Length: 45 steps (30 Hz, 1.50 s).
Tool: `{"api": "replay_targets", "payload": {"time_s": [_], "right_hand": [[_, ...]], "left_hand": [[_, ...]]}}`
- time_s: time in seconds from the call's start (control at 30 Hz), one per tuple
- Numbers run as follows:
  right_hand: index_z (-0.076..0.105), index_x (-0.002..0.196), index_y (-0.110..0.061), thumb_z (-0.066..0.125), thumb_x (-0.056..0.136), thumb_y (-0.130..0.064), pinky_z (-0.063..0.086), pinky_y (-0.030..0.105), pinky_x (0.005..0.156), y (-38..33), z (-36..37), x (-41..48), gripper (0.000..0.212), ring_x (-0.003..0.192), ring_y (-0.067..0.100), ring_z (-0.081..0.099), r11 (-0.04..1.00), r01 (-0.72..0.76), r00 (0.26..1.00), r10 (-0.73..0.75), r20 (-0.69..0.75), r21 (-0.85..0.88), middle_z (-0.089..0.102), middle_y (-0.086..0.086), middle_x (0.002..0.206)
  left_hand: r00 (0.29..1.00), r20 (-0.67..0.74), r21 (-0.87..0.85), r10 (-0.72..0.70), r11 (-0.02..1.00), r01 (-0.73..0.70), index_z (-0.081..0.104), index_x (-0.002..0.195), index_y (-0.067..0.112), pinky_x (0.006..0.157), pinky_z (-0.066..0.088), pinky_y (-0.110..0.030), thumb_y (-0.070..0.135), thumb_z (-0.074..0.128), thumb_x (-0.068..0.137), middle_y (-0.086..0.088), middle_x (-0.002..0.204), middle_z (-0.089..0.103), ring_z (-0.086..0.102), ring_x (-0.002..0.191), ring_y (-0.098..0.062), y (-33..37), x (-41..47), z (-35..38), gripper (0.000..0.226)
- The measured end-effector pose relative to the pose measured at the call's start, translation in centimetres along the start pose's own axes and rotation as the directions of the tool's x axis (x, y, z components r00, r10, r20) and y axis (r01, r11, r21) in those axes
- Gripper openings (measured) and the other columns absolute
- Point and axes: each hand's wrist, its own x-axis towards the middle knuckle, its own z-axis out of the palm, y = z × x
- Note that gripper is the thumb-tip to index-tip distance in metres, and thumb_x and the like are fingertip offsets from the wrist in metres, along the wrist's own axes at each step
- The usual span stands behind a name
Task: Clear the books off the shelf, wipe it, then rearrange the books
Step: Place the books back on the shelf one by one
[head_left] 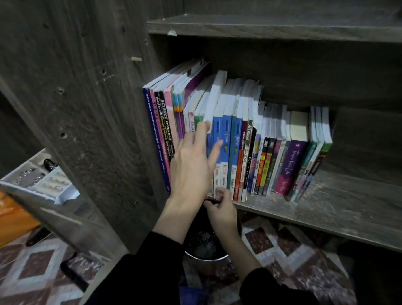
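A row of upright books [276, 154] fills the left and middle of a dark wooden shelf [346, 206], leaning slightly left. My left hand [192, 161] lies with straight fingers across the spines of the left books, its index fingertip at the top of a green and white spine [198, 120]. My right hand [222, 209] is at the shelf's front edge, with curled fingers pinching the bottom of a blue and white book [225, 135]. The right end of the shelf board is bare and dusty.
A thick side panel [99, 123] walls the shelf on the left, with another board [283, 28] above. Below my hands stands a dark round container [204, 248] on a patterned rug [283, 247]. An orange bag [3, 216] and a white tray of small items [40, 179] lie at left.
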Motion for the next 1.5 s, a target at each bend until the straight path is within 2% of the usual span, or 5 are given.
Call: {"api": "replay_targets", "payload": {"time_s": [0.4,0.63,0.83,1.0,1.5], "right_hand": [[0.003,0.154,-0.024,0.056,0.096,-0.018,0.034,0.033,0.104,1.2,1.1,-1.0,0.079,0.138,0.025,0.034,1.0,-0.011,0.991,0.008,0.131,0.018,0.03,0.007,0.154],[0.019,0.15,-0.009,0.061,0.092,-0.014,0.021,0.018,0.102,1.0,2.0,-1.5,0.072,0.139,0.025,0.028,0.996,0.087,0.987,-0.084,-0.138,0.019,0.027,0.014,0.151],[0.043,0.133,-0.012,0.051,0.097,-0.018,0.04,0.029,0.081,1.4,-1.2,0.2,0.037,0.108,0.027,0.051,0.925,0.003,0.841,0.203,-0.501,0.381,0.048,0.014,0.127],[0.044,0.136,-0.022,0.038,0.085,-0.075,0.032,0.045,0.108,0.1,-3.9,3.4,0.075,0.123,0.022,0.047,0.607,-0.345,0.843,0.536,-0.048,0.716,0.049,0.001,0.138],[0.019,0.153,-0.016,0.045,0.091,-0.062,0.019,0.057,0.115,-7.7,-6.5,5.4,0.081,0.142,0.041,0.023,0.013,-0.468,0.732,0.567,0.379,0.884,0.02,0.023,0.156]], "left_hand": [[0.978,-0.168,-0.134,0.122,0.98,-0.145,0.063,0.105,-0.002,0.047,0.046,-0.016,0.006,0.065,0.09,-0.006,0.071,0.065,0.048,0.045,-0.005,0.0,3.1,-0.8,0.017],[0.984,-0.157,-0.103,-0.081,0.993,0.066,0.011,0.152,0.025,0.109,0.029,-0.035,0.048,0.04,0.098,-0.013,0.152,0.02,0.025,0.138,-0.025,-1.5,-2.6,4.7,0.066],[0.421,0.355,-0.666,-0.835,0.091,0.74,-0.007,0.153,0.028,0.117,-0.013,-0.036,0.051,0.009,0.1,0.001,0.16,-0.017,-0.015,0.147,-0.014,0.5,-4.6,9.0,0.06],[0.309,0.36,-0.682,-0.88,-0.022,0.731,-0.008,0.152,0.035,0.116,-0.012,-0.052,0.069,0.011,0.087,-0.003,0.16,-0.016,-0.015,0.147,-0.024,0.1,-2.5,11.4,0.076],[0.036,0.729,-0.585,-0.683,-0.596,0.549,0.018,0.151,0.027,0.118,0.017,-0.051,0.097,0.034,0.059,-0.004,0.162,0.0,0.01,0.148,-0.026,1.4,-1.3,10.6,0.116]]}}
